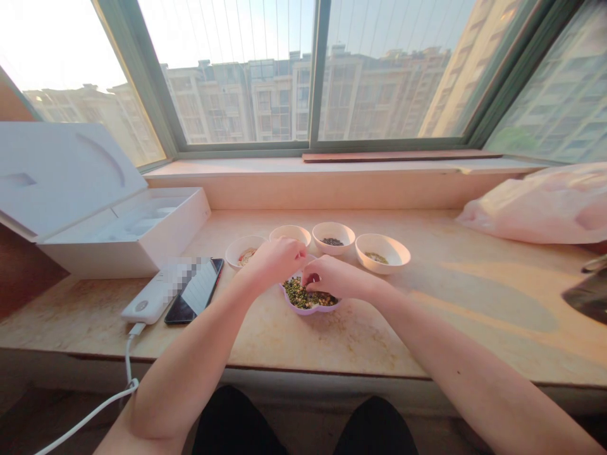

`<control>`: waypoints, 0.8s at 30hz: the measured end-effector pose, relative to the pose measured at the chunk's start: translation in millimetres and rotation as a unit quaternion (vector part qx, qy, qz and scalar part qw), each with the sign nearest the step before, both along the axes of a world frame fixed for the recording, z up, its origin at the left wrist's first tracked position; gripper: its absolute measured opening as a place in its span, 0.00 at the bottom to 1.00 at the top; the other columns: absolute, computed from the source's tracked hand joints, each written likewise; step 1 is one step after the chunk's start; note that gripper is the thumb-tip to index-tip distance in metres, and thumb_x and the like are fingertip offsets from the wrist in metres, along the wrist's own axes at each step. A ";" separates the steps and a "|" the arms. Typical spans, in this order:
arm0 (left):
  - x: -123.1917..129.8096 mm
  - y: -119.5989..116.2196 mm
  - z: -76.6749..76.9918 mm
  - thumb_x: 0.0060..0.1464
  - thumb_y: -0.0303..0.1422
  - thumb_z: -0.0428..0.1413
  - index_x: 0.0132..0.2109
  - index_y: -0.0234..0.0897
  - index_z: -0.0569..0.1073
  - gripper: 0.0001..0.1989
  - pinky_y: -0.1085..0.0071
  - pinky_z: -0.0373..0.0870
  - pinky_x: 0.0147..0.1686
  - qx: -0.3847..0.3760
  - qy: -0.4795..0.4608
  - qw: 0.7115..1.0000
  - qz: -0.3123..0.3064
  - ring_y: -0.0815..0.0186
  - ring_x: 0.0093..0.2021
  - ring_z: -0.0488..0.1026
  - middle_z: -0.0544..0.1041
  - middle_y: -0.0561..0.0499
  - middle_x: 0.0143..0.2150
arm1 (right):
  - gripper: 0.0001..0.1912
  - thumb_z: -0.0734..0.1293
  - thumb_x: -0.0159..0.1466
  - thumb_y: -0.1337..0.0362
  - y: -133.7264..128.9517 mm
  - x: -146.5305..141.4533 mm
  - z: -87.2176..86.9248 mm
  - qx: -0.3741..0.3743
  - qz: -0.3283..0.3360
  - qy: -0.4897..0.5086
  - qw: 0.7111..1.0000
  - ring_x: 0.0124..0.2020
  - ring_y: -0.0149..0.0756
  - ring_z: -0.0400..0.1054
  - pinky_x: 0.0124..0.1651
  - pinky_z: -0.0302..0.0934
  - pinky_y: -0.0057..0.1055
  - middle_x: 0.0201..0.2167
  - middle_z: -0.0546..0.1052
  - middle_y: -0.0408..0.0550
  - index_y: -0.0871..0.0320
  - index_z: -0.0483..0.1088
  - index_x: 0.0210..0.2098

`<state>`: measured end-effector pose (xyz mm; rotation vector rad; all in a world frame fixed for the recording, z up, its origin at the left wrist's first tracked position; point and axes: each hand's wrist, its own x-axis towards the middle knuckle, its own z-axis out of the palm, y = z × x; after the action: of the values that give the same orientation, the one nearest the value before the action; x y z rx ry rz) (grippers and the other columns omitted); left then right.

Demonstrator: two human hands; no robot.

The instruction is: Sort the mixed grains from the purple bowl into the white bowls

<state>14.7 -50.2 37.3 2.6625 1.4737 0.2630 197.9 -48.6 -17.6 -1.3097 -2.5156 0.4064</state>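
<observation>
A purple dish with a lobed rim (310, 311) holds mixed green and tan beans (296, 296). My right hand (334, 277) reaches into it, thumb and fingers pinched at the beans; what lies between the fingertips is hidden. Just behind the dish, my left hand (279, 259) is held closed at the near side of a white bowl (290, 231), covering much of it. Whether that hand holds anything cannot be seen. To its left, another white bowl (232, 253) contains some pale and reddish bits. On the right stand a bowl of dark beans (333, 230) and a bowl with greenish beans (397, 256).
An open white box (165, 243) stands at the left. Before it lie a white power bank (147, 303) with a cable (128, 354) and a black phone (196, 292). A pale plastic bag (540, 205) and a dark object (588, 294) occupy the right side. Windows rise behind.
</observation>
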 end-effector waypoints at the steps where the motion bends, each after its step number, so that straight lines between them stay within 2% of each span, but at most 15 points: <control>1: 0.0 0.4 -0.6 0.63 0.30 0.50 0.30 0.36 0.76 0.15 0.70 0.55 0.28 0.000 -0.001 1.000 0.002 0.66 0.28 0.66 0.76 0.48 0.30 | 0.10 0.70 0.64 0.68 0.1 0.0 1.7 -0.014 0.027 -0.001 1.000 0.33 0.41 0.76 0.36 0.67 0.36 0.32 0.83 0.45 0.47 0.81 0.30; 3: -0.1 1.0 -1.7 0.63 0.30 0.50 0.31 0.36 0.77 0.15 0.70 0.56 0.29 -0.001 -0.001 1.000 0.005 0.66 0.28 0.67 0.76 0.48 0.30 | 0.11 0.69 0.64 0.70 0.9 0.3 4.8 -0.034 0.062 -0.002 0.998 0.32 0.39 0.76 0.35 0.66 0.35 0.32 0.83 0.45 0.49 0.81 0.31; 10: -2.0 4.7 -4.5 0.61 0.29 0.50 0.33 0.37 0.79 0.13 0.69 0.56 0.28 -0.012 -0.006 1.000 0.006 0.66 0.29 0.68 0.78 0.48 0.32 | 0.11 0.68 0.65 0.68 6.1 4.0 8.5 -0.033 0.044 -0.001 0.998 0.40 0.43 0.78 0.43 0.69 0.37 0.39 0.85 0.46 0.49 0.83 0.40; 16: -3.0 6.7 -5.7 0.62 0.30 0.50 0.35 0.38 0.80 0.14 0.70 0.58 0.28 -0.013 0.007 1.000 0.020 0.65 0.30 0.71 0.80 0.48 0.35 | 0.17 0.65 0.65 0.73 12.1 11.4 1.5 -0.053 0.083 0.052 0.994 0.43 0.45 0.79 0.48 0.70 0.41 0.40 0.85 0.44 0.47 0.84 0.40; 20: -2.3 6.6 -7.0 0.62 0.31 0.51 0.37 0.38 0.81 0.13 0.71 0.59 0.29 -0.012 0.008 1.000 0.022 0.64 0.32 0.73 0.82 0.48 0.38 | 0.17 0.66 0.62 0.75 14.2 13.7 -1.2 -0.054 0.083 0.067 0.993 0.41 0.46 0.79 0.47 0.70 0.40 0.39 0.86 0.44 0.49 0.84 0.36; 24: -2.1 6.5 -7.5 0.63 0.31 0.51 0.37 0.38 0.81 0.13 0.71 0.59 0.29 -0.011 0.010 1.000 0.019 0.65 0.33 0.73 0.82 0.48 0.39 | 0.15 0.68 0.59 0.75 12.3 11.2 1.6 -0.057 0.058 0.043 0.996 0.36 0.40 0.77 0.42 0.68 0.35 0.36 0.85 0.46 0.53 0.84 0.37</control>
<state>12.6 -43.7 29.8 2.6286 1.5252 0.2229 209.1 -36.3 -16.0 -1.1627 -2.5359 0.6278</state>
